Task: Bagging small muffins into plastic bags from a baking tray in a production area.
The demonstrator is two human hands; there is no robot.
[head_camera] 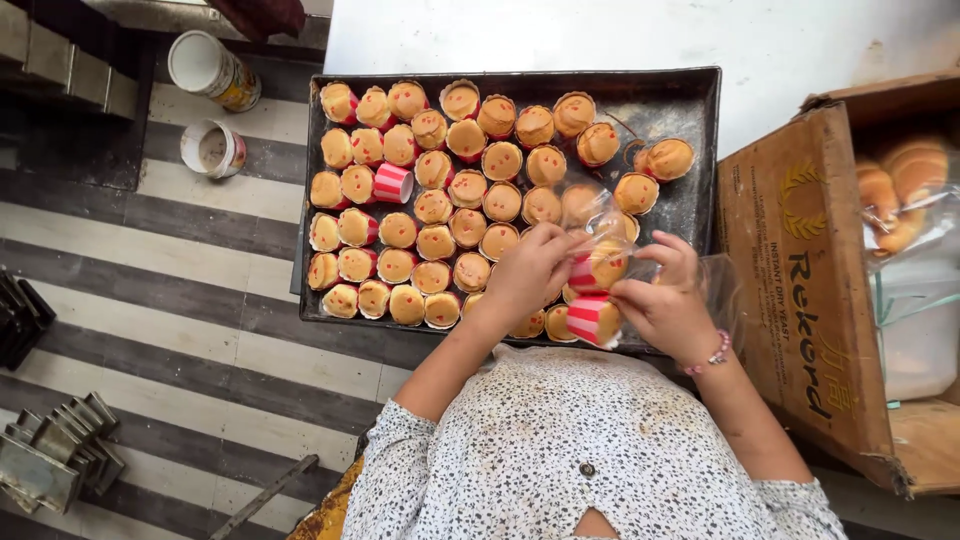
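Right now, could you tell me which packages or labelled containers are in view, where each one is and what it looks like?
Cardboard box: right of the baking tray, brown, flaps open, dark and gold print on its side.
Clear plastic bag: between the left hand and right hand, with cupcakes in red-and-white striped cups inside.
Bagged cakes: inside the box, clear wrap.
Labelled tin: floor, upper left, yellow wrap.
Small tub: below it, white.

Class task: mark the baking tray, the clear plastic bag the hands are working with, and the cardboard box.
baking tray (690,95), head view, bare dark corner at upper right.
clear plastic bag (722,290), head view, see-through side beside the right hand.
cardboard box (780,300), head view, printed brown side flap.
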